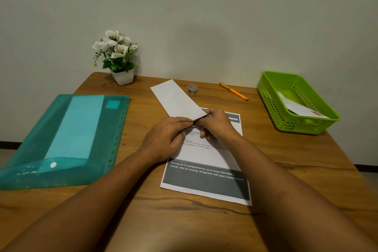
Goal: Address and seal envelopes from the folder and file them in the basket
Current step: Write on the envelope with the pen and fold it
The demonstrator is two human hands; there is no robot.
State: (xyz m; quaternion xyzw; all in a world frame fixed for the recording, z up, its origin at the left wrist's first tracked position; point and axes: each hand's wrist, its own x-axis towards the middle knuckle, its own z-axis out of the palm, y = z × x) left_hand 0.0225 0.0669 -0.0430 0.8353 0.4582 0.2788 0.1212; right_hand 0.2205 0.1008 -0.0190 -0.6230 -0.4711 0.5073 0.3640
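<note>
A long white envelope [176,99] lies slanted at the middle of the wooden table, its near end lifted. My left hand [165,139] and my right hand [216,124] both pinch that near end, fingers curled at its edge. A teal plastic folder [67,139] with a snap button lies at the left, a pale sheet showing through it. A green plastic basket [272,100] stands at the right with a white envelope [300,108] inside. An orange pen [234,91] lies behind the envelope, to the right. A small roll of clear tape [192,89] stands by the envelope's far end.
A printed sheet [206,178] with dark bands lies under my hands. A white pot of artificial flowers [118,59] stands at the back left against the wall. The table's [306,170] edges fall away at left and right.
</note>
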